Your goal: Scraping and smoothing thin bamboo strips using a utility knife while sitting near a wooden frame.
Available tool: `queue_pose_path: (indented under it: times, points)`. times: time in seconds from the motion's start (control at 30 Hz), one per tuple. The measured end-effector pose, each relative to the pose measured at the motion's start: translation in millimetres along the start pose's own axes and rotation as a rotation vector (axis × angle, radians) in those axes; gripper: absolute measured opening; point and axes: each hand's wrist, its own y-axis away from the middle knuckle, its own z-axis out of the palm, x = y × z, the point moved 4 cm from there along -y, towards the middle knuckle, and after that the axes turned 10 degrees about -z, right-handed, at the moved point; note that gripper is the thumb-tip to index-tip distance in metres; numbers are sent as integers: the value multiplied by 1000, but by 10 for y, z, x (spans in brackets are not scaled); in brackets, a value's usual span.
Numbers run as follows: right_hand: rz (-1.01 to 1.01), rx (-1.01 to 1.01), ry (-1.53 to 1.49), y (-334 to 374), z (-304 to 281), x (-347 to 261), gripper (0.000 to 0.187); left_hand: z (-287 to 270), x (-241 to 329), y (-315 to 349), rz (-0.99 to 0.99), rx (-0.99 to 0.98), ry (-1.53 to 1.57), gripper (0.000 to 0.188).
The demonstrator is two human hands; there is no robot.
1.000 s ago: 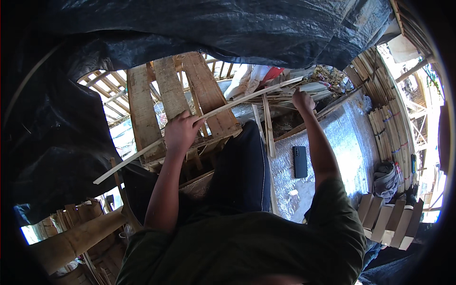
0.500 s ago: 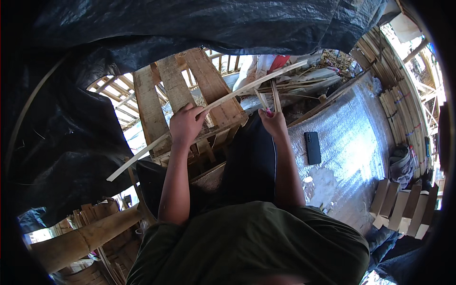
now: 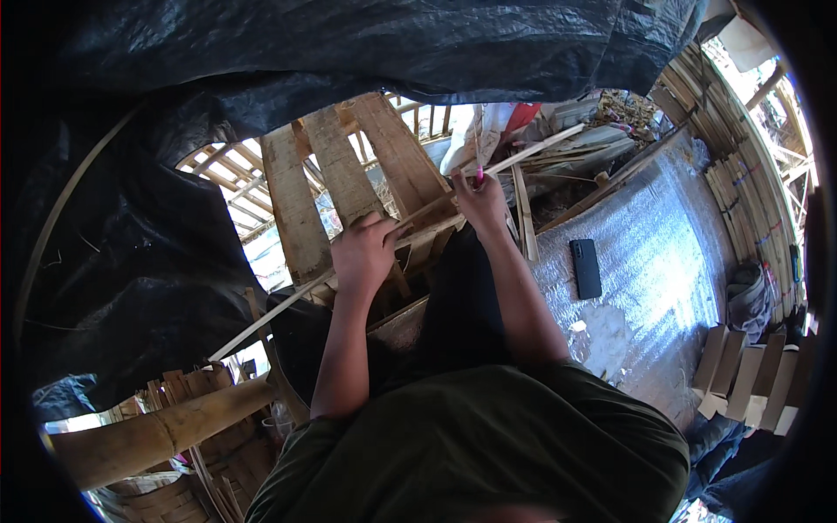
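Observation:
A long pale strip of wood or bamboo (image 3: 270, 317) slants from lower left to upper right in front of me. My left hand (image 3: 362, 257) is closed around its middle stretch, fingers curled over it. Farther up the strip, my right hand (image 3: 481, 207) is closed on a slim thing with a pink part (image 3: 479, 178); its kind is not clear. A thin length points up from that pink part. The right fingers are at the strip, partly hiding it. Beneath the strip lies a stand of rough wooden boards (image 3: 336, 166).
A dark phone (image 3: 586, 268) lies on a shiny silver sheet (image 3: 645, 305) at right. Bundled slats (image 3: 741, 196) line the right side, above brown boxes (image 3: 757, 383). Black plastic sheeting (image 3: 384, 48) hangs overhead. A thick bamboo pole (image 3: 166, 430) crosses the lower left.
My right hand has moved left and up onto the strip with the pink thing. My left hand and the strip have shifted slightly right and down in the picture.

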Motion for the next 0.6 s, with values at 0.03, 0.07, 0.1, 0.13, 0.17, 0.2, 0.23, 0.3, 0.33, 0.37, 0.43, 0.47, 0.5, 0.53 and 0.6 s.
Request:
queue_pose_path:
  times: [0.03,0.07,0.1,0.13,0.17,0.2,0.23,0.3,0.33,0.37,0.43,0.47,0.5,0.53,0.6]
  points:
    - [-43,5,-24,-11,32,-63,50,-45,2,36,-13,-6,32,15]
    - [-84,10,-48,-19,62,-122,45,-85,-8,61,-26,-13,64,15]
    - [-90,-32,-39,-33,96,-159,37,-121,-35,75,-37,-8,62,15]
    - [-94,-38,-38,-41,143,-177,37,-152,-50,80,-26,-22,62,15]
    - [-87,-28,-56,-48,192,-191,35,-171,-70,85,-15,-37,62,16]
    - [-79,-19,-73,-58,223,-195,32,-182,-104,89,-20,-37,63,16]
    - [-73,-56,-92,-72,260,-215,29,-194,-166,92,-43,-34,114,18]
    - [-86,-43,-60,-46,309,-256,31,-202,-288,101,-74,-30,164,20]
    - [-97,-22,-28,-30,322,-273,32,-193,-339,103,-100,-76,197,22]
    - [-97,-30,-27,-16,342,-284,32,-180,-381,110,-126,-122,230,24]
    - [-129,-52,2,5,359,-307,34,-203,-429,120,-179,-150,226,25]
    - [-128,-58,5,20,364,-308,34,-206,-456,131,-224,-178,221,26]
    - [-127,-41,-22,35,358,-309,34,-196,-490,150,-230,-181,222,26]
    - [-127,-21,-49,38,348,-282,35,-203,-506,167,-205,-154,236,26]
    - [-148,-5,-31,17,352,-226,34,-211,-542,181,-182,-130,253,26]
